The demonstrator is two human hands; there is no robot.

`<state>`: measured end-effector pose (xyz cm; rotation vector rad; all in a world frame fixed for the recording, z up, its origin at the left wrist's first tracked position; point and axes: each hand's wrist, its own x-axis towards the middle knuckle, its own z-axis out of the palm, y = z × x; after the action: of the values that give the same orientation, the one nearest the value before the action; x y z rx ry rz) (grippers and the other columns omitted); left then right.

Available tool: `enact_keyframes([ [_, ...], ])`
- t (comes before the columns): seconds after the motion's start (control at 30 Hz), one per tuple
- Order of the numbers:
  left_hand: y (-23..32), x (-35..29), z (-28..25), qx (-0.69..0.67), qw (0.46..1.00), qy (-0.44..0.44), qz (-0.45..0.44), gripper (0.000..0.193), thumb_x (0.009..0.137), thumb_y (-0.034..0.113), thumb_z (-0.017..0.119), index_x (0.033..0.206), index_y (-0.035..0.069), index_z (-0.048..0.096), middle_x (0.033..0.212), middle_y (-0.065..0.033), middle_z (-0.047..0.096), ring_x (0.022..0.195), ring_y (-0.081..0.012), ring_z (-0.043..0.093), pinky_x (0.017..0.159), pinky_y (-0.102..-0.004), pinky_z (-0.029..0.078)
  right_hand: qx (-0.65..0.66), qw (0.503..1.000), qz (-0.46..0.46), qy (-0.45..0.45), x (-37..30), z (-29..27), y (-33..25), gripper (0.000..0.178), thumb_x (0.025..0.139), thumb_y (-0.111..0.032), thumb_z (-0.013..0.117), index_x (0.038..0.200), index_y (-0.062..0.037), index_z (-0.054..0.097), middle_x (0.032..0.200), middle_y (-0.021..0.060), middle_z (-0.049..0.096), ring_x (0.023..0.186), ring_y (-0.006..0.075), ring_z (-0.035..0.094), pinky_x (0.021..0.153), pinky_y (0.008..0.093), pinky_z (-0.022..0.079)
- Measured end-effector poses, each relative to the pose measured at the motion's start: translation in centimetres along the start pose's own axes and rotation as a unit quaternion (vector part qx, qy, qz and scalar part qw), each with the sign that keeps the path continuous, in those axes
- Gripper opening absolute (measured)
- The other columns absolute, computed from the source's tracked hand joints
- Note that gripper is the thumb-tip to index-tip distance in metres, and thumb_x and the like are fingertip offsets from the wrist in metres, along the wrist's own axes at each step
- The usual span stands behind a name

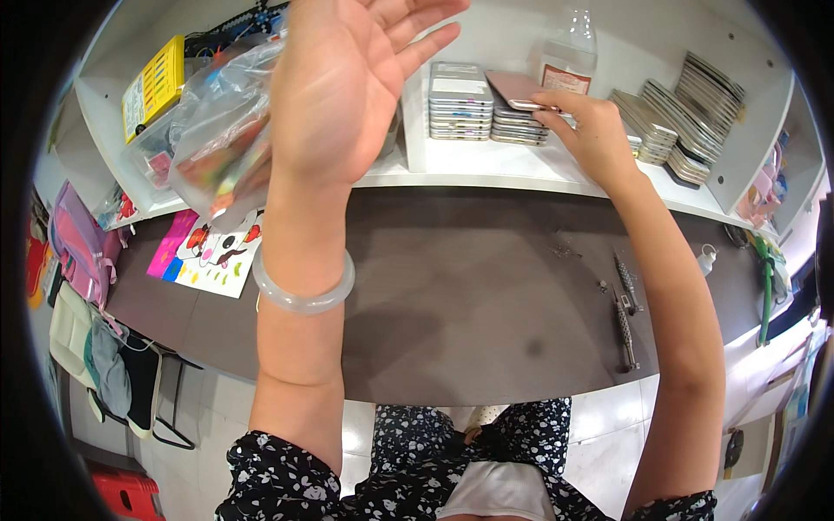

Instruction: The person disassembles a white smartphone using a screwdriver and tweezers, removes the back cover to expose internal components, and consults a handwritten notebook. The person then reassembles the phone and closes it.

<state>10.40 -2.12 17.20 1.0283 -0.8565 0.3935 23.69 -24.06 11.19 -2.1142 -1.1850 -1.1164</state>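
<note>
My right hand pinches the near edge of a rose-gold smartphone between thumb and fingers. That phone lies tilted at the top of a short stack of phones on the white shelf. Left of it, a neat taller stack of phones stands close by. My left hand is raised at the upper left of centre, palm showing and fingers apart, with nothing visible in it. Some of its fingertips are cut off by the top edge. A pale bangle circles my left wrist.
A clear bottle stands behind the phones; more phone stacks lean at right. Two screwdrivers and small metal bits lie on the brown desk. A plastic bag overhangs the shelf above a sticker sheet.
</note>
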Motion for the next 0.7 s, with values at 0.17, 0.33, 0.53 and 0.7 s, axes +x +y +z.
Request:
enact_keyframes([
  [0.17, -0.3, 0.9, 0.3, 0.077, 0.990, 0.109, -0.049, 0.068, 0.093, 0.058, 0.025, 0.116, -0.003, 0.044, 0.101, -0.0202, 0.060, 0.099, -0.0235, 0.056, 0.090, -0.0333, 0.044, -0.010, 0.999, 0.025, -0.033, 0.9, 0.8, -1.4, 0.022, 0.080, -0.013, 0.065, 0.099, -0.0036, 0.063, 0.089, 0.0164, 0.065, 0.084, 0.0313, 0.062, 0.074, 0.0367, 0.049],
  [0.33, -1.1, 0.6, -1.4, 0.070, 0.997, 0.017, -0.005, 0.062, 0.095, 0.053, 0.026, 0.115, -0.003, 0.045, 0.095, -0.0188, 0.062, 0.091, -0.0218, 0.060, 0.087, -0.0321, 0.046, -0.062, 0.995, -0.073, -0.007, 2.4, 3.3, -3.4, 0.032, 0.078, -0.015, 0.066, 0.107, -0.0025, 0.059, 0.097, 0.0198, 0.063, 0.102, 0.0334, 0.058, 0.089, 0.0407, 0.044],
  [0.53, -0.5, 0.9, -0.3, 0.177, 0.980, 0.079, -0.048, 0.059, 0.095, 0.050, 0.029, 0.117, -0.003, 0.045, 0.093, -0.0176, 0.062, 0.089, -0.0208, 0.060, 0.085, -0.0308, 0.046, -0.052, 0.997, -0.054, -0.024, 2.2, 3.3, -3.6, 0.021, 0.075, -0.012, 0.068, 0.093, -0.0024, 0.064, 0.089, 0.0124, 0.065, 0.093, 0.0276, 0.061, 0.078, 0.0368, 0.048],
  [0.7, -1.9, 0.6, 0.0, 0.259, 0.961, 0.068, -0.068, 0.054, 0.093, 0.045, 0.041, 0.121, -0.001, 0.045, 0.099, -0.0165, 0.062, 0.094, -0.0200, 0.059, 0.086, -0.0300, 0.045, -0.040, 0.991, -0.082, 0.093, 1.0, 2.0, -4.5, 0.015, 0.072, -0.008, 0.070, 0.086, -0.0053, 0.065, 0.082, 0.0056, 0.067, 0.073, 0.0198, 0.064, 0.060, 0.0297, 0.050],
])
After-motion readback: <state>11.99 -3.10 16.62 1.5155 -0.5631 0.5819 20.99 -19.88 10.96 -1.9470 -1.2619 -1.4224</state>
